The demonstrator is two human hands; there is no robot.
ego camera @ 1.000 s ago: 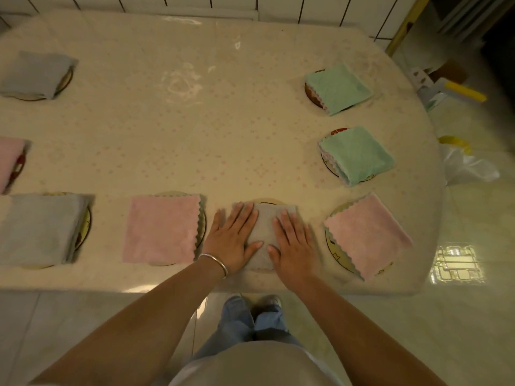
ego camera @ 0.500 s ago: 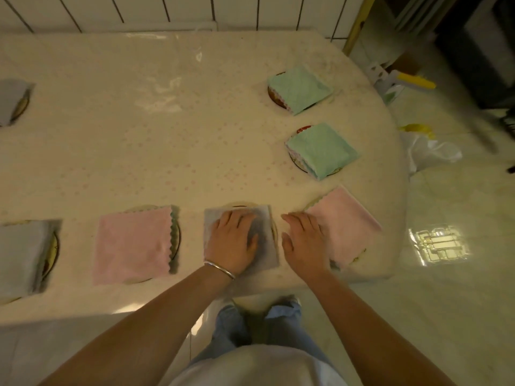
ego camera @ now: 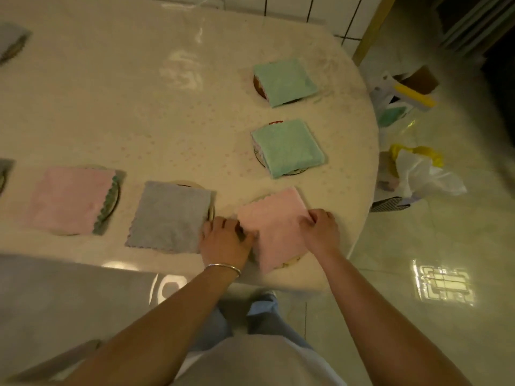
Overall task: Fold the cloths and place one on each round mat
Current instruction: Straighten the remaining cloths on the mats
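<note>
Now the left hand (ego camera: 225, 240) and right hand (ego camera: 320, 228) pinch the pink cloth (ego camera: 274, 228) between them; squaring it on its mat comes next.

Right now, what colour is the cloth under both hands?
Pale pink cloth, clearest in the head view.

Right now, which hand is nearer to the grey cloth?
The left. The left hand lies beside the right edge of the grey cloth, about touching it. The right hand is farther away, at the far side of the pink cloth.
</note>
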